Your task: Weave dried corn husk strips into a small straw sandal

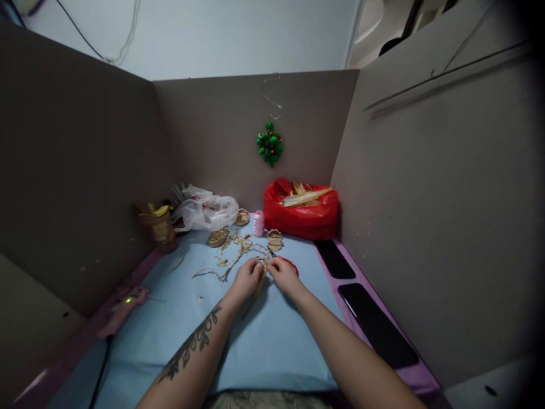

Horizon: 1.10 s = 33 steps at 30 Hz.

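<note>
My left hand (pixel 249 277) and my right hand (pixel 284 275) are close together over the blue cloth, both with fingers pinched. Between them they grip a thin tan strip of dried husk (pixel 264 263), and a pale length of it trails below toward me. Scissors with red handles (pixel 293 264) lie partly hidden behind my right hand. A long twisted husk cord (pixel 225 275) stretches over the cloth to the left, among small tan scraps (pixel 222 262). Just beyond my hands is a small woven oval piece (pixel 275 240); two similar woven pieces (pixel 218 237) lie farther left.
A red bag (pixel 300 221) of dried husks stands at the back right, beside a pink thread spool (pixel 258 223) and a white plastic bag (pixel 206 210). At left are a pot (pixel 159 230) and a glue gun (pixel 125 309). Two black phones (pixel 378 326) lie right. Grey partitions surround the table.
</note>
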Each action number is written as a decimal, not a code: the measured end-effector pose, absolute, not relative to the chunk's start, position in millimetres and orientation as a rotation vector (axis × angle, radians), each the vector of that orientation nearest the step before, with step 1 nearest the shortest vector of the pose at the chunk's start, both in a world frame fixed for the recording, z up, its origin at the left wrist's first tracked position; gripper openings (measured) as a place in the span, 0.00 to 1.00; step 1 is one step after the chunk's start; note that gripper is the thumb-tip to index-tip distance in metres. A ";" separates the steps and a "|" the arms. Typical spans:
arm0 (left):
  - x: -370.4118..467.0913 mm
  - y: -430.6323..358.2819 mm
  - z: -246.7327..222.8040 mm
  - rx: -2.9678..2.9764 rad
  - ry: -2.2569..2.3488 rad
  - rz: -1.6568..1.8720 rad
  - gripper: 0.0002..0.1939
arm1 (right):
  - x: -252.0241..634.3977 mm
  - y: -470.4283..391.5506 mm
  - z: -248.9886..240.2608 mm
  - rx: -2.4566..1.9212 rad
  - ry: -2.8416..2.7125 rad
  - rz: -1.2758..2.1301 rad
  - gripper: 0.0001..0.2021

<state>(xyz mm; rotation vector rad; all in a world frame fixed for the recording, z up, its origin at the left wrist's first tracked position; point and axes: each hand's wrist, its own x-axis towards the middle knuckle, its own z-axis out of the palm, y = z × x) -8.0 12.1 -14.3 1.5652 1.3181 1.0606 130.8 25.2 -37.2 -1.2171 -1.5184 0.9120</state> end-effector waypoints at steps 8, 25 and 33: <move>-18.6 12.4 -7.3 1.338 1.153 0.902 0.23 | 132.0 24.9 -34.5 -1.267 -1.572 0.803 0.05; 0.0 -1.2 -10.3 1.703 1.256 1.028 0.11 | 127.6 26.7 -41.0 -1.403 -1.351 0.917 0.06; -14.2 14.3 -14.6 1.722 1.364 1.015 0.15 | 129.5 24.6 -36.5 -1.316 -1.310 1.058 0.07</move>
